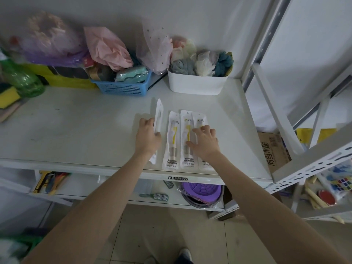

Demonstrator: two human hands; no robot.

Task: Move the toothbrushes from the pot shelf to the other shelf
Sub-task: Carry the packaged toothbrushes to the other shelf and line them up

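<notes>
You're gripping 1 toothbrush packet (158, 119) on edge in your left hand (147, 136), squaring it | right hand (204, 142) spreading loosely, pinning 3 packets (171, 141) near the shelf (76, 130) front edge

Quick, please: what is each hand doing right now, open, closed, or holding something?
Left hand: closed on the leftmost toothbrush packet, tilted on edge.
Right hand: open, fingers spread over the flat toothbrush packets.
</notes>
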